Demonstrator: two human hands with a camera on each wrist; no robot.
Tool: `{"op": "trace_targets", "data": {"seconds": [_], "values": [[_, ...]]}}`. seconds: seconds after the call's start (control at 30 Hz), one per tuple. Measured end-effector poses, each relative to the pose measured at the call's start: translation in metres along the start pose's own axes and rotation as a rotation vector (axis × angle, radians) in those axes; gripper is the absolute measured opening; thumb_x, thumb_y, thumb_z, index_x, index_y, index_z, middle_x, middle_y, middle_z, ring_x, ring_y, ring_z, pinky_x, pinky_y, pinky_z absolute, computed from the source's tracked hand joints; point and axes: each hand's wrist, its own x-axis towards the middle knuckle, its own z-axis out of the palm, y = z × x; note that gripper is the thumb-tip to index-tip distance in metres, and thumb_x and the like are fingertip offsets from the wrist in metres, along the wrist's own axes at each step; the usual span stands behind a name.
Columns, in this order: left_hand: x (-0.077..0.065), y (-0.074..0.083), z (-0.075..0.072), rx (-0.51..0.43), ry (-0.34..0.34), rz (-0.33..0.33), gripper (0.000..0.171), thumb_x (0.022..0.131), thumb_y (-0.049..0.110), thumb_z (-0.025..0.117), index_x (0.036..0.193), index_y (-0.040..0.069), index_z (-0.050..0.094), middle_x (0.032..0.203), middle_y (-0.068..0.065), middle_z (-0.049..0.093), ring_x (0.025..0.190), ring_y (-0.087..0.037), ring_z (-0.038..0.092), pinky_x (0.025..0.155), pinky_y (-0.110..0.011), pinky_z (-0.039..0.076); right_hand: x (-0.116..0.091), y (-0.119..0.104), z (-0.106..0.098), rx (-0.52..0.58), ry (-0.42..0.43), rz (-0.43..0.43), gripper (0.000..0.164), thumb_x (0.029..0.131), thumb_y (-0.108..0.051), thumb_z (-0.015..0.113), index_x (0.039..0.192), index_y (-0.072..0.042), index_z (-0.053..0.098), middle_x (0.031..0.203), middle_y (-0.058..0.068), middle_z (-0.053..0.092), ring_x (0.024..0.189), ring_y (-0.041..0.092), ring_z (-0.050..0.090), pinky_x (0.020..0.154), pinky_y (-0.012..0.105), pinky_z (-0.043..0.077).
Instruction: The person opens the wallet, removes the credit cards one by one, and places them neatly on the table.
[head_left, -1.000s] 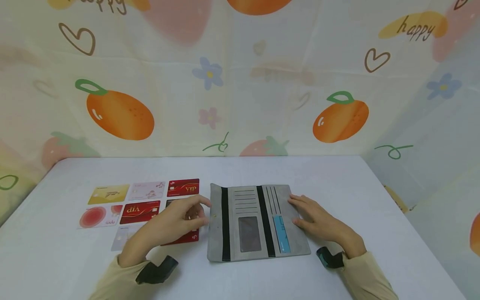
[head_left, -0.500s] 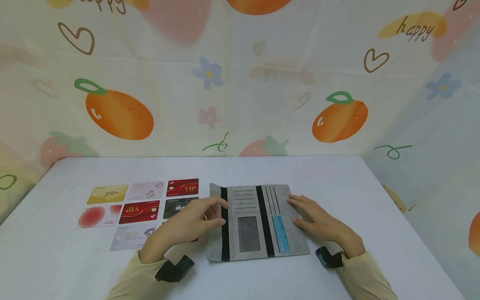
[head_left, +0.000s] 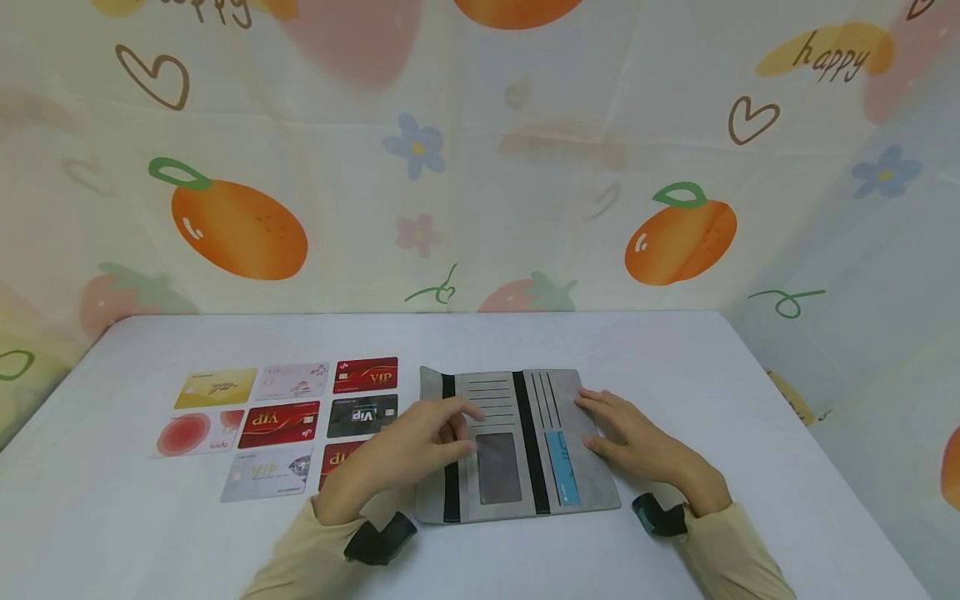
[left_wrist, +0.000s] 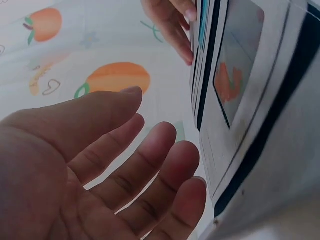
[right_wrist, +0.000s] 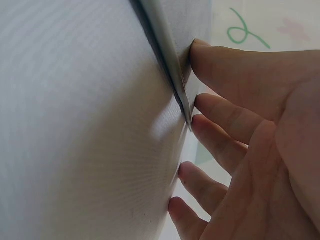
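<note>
A grey card wallet (head_left: 491, 450) lies spread open on the white table, with black bands, slots and a clear window (head_left: 498, 468). One blue card (head_left: 562, 468) sits in a slot on its right half. Over the left half hovers my left hand (head_left: 408, 446), fingers loosely bent and holding nothing; the left wrist view shows its bare palm and the wallet (left_wrist: 240, 100) beside the fingertips. My right hand (head_left: 637, 442) rests at the wallet's right edge. In the right wrist view its thumb and fingertips touch along that edge (right_wrist: 172, 65), fingers fairly straight.
Left of the wallet, several cards lie in rows: a gold card (head_left: 216, 388), a red VIP card (head_left: 365, 375), a black VIP card (head_left: 362, 415) and a silver VIP card (head_left: 266, 475) among them. Behind the table (head_left: 637, 342) hangs a fruit-print cloth (head_left: 480, 208).
My left hand has moved right, from beside the wallet's left edge to over its left half, uncovering the black card and others. My right hand and the wallet stay put.
</note>
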Motion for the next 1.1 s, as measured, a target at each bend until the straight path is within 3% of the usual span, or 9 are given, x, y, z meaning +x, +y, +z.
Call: {"op": "trace_targets", "data": {"seconds": [0.4,0.9,1.1], "values": [[0.017,0.012,0.018,0.013,-0.005,0.015,0.033,0.093,0.015,0.069,0.124,0.007,0.063,0.086,0.002,0.061,0.077,-0.013,0.056,0.064,-0.021,0.049,0.001,0.000,0.000,0.006,-0.005,-0.002,0.058,0.097,-0.022,0.062,0.146,0.003,0.042,0.155,0.025,0.036,0.143,0.057,0.022,0.110,0.071,0.023],[0.039,0.020,0.041,0.013,-0.036,0.041,0.031,0.094,0.011,0.067,0.124,0.006,0.062,0.080,0.003,0.058,0.061,-0.008,0.050,0.055,-0.020,0.044,0.001,0.000,0.000,0.006,-0.012,0.022,0.058,0.097,-0.024,0.062,0.147,0.000,0.042,0.156,0.023,0.035,0.143,0.056,0.022,0.110,0.071,0.024],[0.046,0.022,0.051,-0.001,-0.036,0.024,0.030,0.094,0.011,0.066,0.123,0.007,0.064,0.082,0.004,0.059,0.064,-0.006,0.050,0.057,-0.019,0.044,0.000,0.000,0.000,0.011,-0.004,0.012,0.057,0.097,-0.022,0.062,0.146,0.001,0.043,0.155,0.024,0.036,0.143,0.057,0.023,0.110,0.072,0.024]]}}
